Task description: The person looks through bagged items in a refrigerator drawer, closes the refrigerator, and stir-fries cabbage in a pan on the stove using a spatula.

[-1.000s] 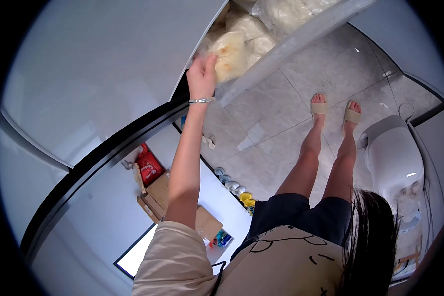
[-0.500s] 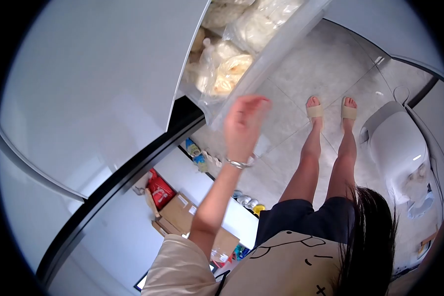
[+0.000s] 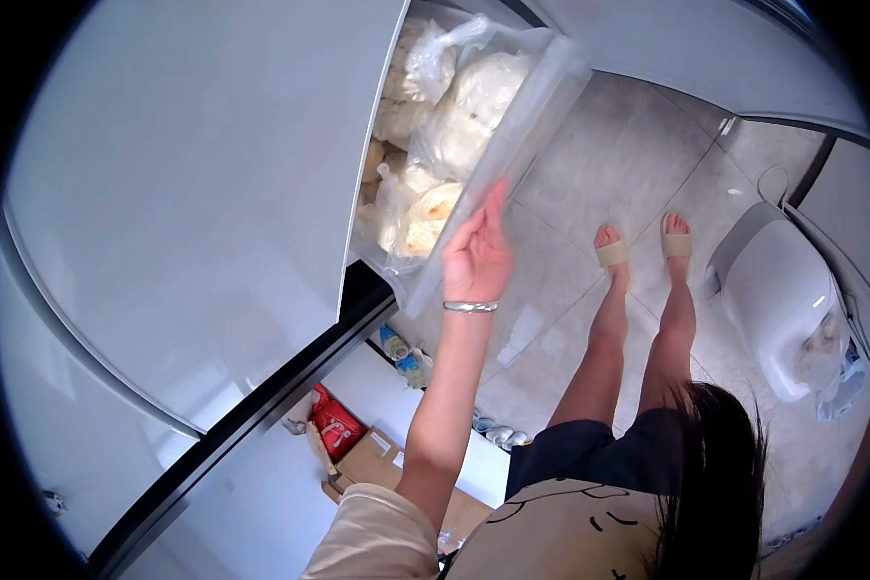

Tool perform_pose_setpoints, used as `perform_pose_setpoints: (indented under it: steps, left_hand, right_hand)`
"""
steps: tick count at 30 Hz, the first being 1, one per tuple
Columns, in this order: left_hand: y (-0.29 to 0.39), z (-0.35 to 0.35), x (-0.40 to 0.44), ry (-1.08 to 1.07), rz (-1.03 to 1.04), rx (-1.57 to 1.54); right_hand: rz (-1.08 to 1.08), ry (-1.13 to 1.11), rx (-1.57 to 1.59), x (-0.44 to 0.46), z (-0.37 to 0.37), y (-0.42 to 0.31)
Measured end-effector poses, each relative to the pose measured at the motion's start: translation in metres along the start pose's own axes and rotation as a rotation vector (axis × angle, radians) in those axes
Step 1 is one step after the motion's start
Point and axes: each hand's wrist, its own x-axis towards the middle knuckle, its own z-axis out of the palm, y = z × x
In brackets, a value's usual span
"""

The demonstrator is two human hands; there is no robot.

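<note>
My left hand (image 3: pixel 478 253), with a silver bracelet at its wrist, is at the front panel of a translucent drawer (image 3: pixel 541 106). Its fingers stretch upward along the panel's outer side, and the fingertips appear to touch it. The thumb lies apart from them, near the panel's edge; no wrapped grip shows. In the pulled-out drawer lie several clear plastic bags (image 3: pixel 478 111) of pale, whitish food. A knotted bag (image 3: pixel 425 217) with yellowish pieces is nearest my hand. My right hand is out of view.
A white fridge door (image 3: pixel 193 174) fills the left, with another white panel (image 3: pixel 667 48) at upper right. A white rounded bin-like appliance (image 3: pixel 778 300) stands on the tiled floor to the right. Cardboard boxes (image 3: pixel 372 459), a red bag (image 3: pixel 336 425) and shoes (image 3: pixel 498 432) are at lower left.
My left hand, blurred and curled beside the drawer before, now has its fingers extended against the front panel. The whole view has shifted; the drawer appears slightly farther in.
</note>
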Motion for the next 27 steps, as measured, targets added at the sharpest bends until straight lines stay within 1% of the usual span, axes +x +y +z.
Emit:
perform_pose_setpoints:
  steps: [1,2,4,5,8,11,14,17,18,19,22,23,24,25,26,27]
  left_hand:
    - [0.003,0.001,-0.001,0.004,-0.03,-0.065]
    - [0.006,0.003,-0.001,-0.005,-0.06,-0.126]
    - [0.011,0.008,-0.002,-0.025,-0.113,-0.245]
    - [0.01,0.01,-0.002,-0.001,-0.109,-0.221]
    - [0.008,0.011,-0.004,0.033,-0.07,-0.149]
    - [0.007,0.007,0.0,0.009,-0.024,-0.095]
    - [0.008,0.007,-0.002,0.043,-0.01,-0.059]
    - [0.007,0.003,0.001,0.028,0.028,-0.024]
    - [0.004,-0.003,0.002,0.007,0.05,-0.007]
    - [0.0,-0.008,0.004,-0.012,0.074,0.009]
    - [-0.012,-0.014,0.006,0.088,0.126,0.05]
    - [-0.012,-0.014,0.006,0.065,0.131,0.039]
    - [-0.014,-0.016,0.005,0.047,0.134,0.027]
    - [-0.014,-0.016,0.004,0.025,0.131,0.016]
    - [-0.014,-0.016,0.0,-0.032,0.143,0.057]
    - [-0.015,-0.014,-0.006,-0.091,0.155,0.099]
  right_hand:
    - [0.007,0.0,0.008,-0.001,0.003,0.001]
    - [0.032,0.003,-0.053,-0.001,0.005,-0.003]
    - [-0.066,0.074,0.003,0.0,0.015,0.014]
    - [-0.119,0.096,0.026,0.0,0.014,0.018]
    - [-0.114,-0.006,-0.029,0.002,0.007,0.013]
    - [-0.087,0.051,0.024,-0.001,0.013,0.019]
    - [-0.12,0.037,0.053,-0.002,0.012,0.017]
    - [-0.184,0.196,0.074,0.0,0.022,0.03]
    - [-0.275,0.206,0.032,0.001,0.018,0.034]
    - [-0.249,0.245,0.013,0.001,0.012,0.034]
    - [-0.083,0.352,0.156,-0.035,0.01,-0.021]
    - [-0.044,0.336,0.303,-0.054,0.021,-0.052]
    - [0.024,0.269,0.502,-0.076,0.037,-0.09]
    - [0.086,0.149,0.683,-0.093,0.054,-0.13]
    - [0.169,-0.059,0.861,-0.105,0.073,-0.177]
    - [0.543,-0.38,1.071,-0.116,0.079,-0.227]
